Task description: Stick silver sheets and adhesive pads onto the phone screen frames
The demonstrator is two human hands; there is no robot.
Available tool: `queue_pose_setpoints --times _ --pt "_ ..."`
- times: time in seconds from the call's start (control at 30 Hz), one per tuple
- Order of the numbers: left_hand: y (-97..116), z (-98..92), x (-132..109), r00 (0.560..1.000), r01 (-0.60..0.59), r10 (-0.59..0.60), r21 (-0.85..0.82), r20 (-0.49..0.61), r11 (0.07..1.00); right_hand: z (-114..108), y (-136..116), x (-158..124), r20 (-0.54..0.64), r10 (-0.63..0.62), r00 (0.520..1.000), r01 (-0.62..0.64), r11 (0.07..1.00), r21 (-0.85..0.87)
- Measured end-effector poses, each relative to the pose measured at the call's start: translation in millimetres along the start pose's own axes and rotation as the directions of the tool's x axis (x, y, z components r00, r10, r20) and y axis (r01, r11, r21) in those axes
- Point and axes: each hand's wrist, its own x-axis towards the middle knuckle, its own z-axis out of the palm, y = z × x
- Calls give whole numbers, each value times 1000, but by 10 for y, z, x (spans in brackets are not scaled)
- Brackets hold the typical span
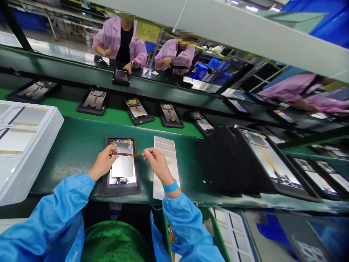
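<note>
An open tablet body in a black tray [122, 168] lies on the green bench in front of me, its silver battery plate and circuit board showing. My left hand [103, 162] pinches the dark end of a thin flex strip [128, 154] over the board. My right hand [156, 161] pinches the strip's orange end, so the strip spans between both hands just above the tablet. A white backing sheet [166, 153] lies beside the tray, under my right hand.
A white tray of silver panels [24, 145] sits at my left. Several black trays [94, 101] with open tablets ride the green belt behind. A stack of black trays [240, 163] leans at the right. People in pink coats [120, 40] work across the line.
</note>
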Motion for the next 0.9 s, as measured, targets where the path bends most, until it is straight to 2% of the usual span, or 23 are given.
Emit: queue_pose_setpoints --times 0.1,0.23,0.53,0.73,0.9 --pt "-17 10 5 1000 -15 16 45 -11 999 43 35 -53 26 -48 998 49 997 -52" --pt "-42 11 3 1000 -27 27 74 -1 997 142 64 -154 72 -146 987 158 963 -217" --pt "-45 9 10 999 -40 41 93 -8 995 340 156 -320 231 -302 925 372 843 -388" --pt "-50 -2 12 998 -62 61 172 15 983 375 160 -351 255 -313 915 399 798 -451" --pt "-23 -1 -4 997 -67 51 324 57 944 384 186 -351 261 -312 914 401 798 -450"
